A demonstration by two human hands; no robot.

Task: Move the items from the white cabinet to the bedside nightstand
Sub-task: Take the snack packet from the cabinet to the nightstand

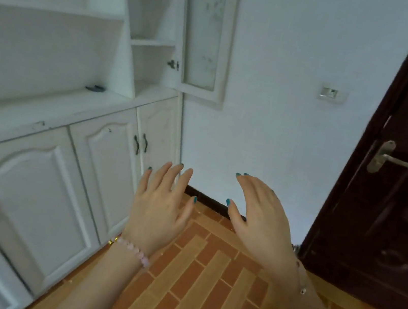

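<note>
1. Head view: the white cabinet (pixel 33 180) fills the left side, and its glass door (pixel 207 34) stands open. The nightstand is out of view.
2. Left hand (pixel 159 208) and right hand (pixel 259 222) hover above the tiled floor (pixel 203 287), beside the cabinet. Each grip is spread, fingers straight, holding and touching nothing.
3. One small dark item (pixel 95 88) lies on the cabinet counter, well apart from both hands. Judgement: only this item appears left to move, so the transfer is probably near completion.
</note>
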